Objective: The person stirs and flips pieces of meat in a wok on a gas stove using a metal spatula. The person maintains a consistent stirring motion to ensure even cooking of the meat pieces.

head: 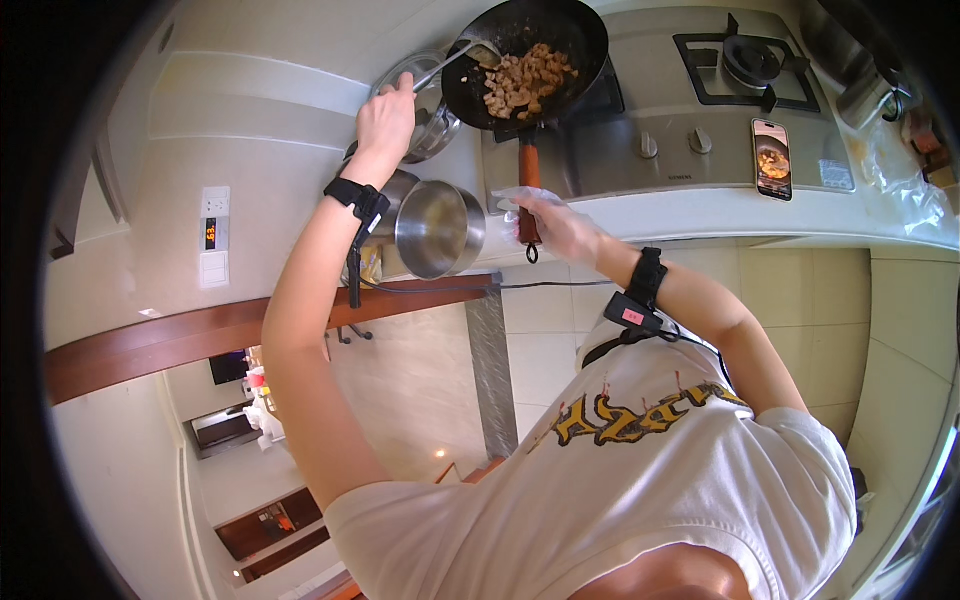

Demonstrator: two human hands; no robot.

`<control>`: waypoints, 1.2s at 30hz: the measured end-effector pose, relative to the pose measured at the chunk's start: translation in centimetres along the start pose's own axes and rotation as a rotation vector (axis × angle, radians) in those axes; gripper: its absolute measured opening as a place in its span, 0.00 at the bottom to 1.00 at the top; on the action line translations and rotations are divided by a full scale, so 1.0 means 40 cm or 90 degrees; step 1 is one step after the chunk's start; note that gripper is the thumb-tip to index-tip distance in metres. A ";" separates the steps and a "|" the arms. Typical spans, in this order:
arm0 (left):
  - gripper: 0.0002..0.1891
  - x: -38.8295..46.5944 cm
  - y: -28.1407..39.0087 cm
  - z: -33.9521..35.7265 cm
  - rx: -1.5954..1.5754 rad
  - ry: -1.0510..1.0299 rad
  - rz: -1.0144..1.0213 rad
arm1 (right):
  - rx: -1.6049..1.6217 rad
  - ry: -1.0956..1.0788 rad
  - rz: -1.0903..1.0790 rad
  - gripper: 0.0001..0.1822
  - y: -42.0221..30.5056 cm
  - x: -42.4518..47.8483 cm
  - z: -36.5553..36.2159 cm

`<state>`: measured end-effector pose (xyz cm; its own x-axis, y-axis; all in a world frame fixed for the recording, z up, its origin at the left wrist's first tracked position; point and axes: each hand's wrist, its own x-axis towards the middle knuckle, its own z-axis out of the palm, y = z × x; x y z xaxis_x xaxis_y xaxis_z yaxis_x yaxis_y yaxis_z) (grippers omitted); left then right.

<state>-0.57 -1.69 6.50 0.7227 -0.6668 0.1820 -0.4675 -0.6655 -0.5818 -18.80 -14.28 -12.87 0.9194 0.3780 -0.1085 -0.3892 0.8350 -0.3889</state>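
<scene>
My left hand (386,124) is closed on the handle of a metal spatula (442,67). Its blade rests inside a dark wok (470,97), at the left edge of browned, chopped meat pieces (529,79). The wok sits tilted over the left burner, its wooden handle (529,161) pointing towards me. My right hand (566,225), in a clear plastic glove, grips that handle near its end; some fingers are hidden behind it.
The steel gas hob (592,169) has another burner (750,61) at right. On its front edge lies a phone (772,161) showing food. A steel pot (440,229) and glass lid (405,71) stand left. A plastic bag (904,180) lies far right. A cable (480,288) crosses below.
</scene>
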 end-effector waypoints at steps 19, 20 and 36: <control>0.21 0.105 -0.094 0.022 -0.191 -0.443 -0.063 | 0.014 0.029 -0.009 0.06 -0.007 -0.019 0.018; 0.22 0.125 -0.092 0.004 -0.222 -0.546 -0.090 | 0.011 0.033 -0.018 0.06 -0.007 -0.017 0.014; 0.21 -0.007 0.029 0.088 -1.084 -0.562 -0.360 | -0.074 -0.028 -0.080 0.10 -0.030 -0.042 0.028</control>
<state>0.47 -1.07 2.96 0.6903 -0.3420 -0.6376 0.3318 -0.6335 0.6990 -19.94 -15.46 -11.19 0.9559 0.2934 -0.0134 -0.2604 0.8255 -0.5008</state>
